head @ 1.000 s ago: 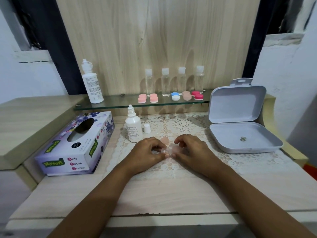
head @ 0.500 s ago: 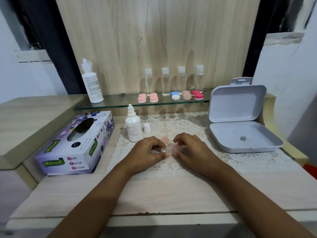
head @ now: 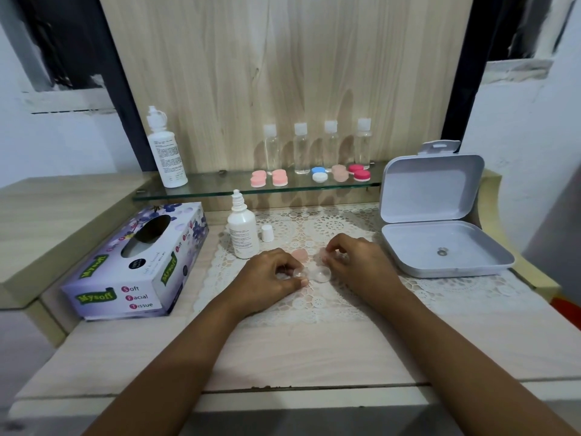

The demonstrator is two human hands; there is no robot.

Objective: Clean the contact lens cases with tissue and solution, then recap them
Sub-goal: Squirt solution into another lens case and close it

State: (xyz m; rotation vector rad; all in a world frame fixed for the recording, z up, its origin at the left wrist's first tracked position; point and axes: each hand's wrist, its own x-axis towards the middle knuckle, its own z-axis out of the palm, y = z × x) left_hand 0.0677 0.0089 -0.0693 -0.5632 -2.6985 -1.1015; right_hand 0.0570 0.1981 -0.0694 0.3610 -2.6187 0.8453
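A clear contact lens case (head: 317, 274) lies on the lace mat (head: 314, 297) in the middle of the table. My left hand (head: 270, 278) pinches its left end. My right hand (head: 355, 262) holds a pale pink cap (head: 324, 253) in its fingertips just above the case's right cup. A second pale pink cap (head: 299, 255) lies on the mat between my hands. The small solution bottle (head: 242, 231) stands uncapped behind my left hand, its white cap (head: 267, 233) beside it. A Mysoft tissue box (head: 138, 265) sits at the left.
A glass shelf (head: 220, 191) at the back carries a tall white bottle (head: 166, 152), several clear bottles (head: 301, 149) and several capped lens cases (head: 319, 175). An open grey box (head: 440, 247) stands at the right.
My right hand has lifted away from the case with a pink cap pinched in its fingers. The case's right cup now shows. My left hand has stayed put.
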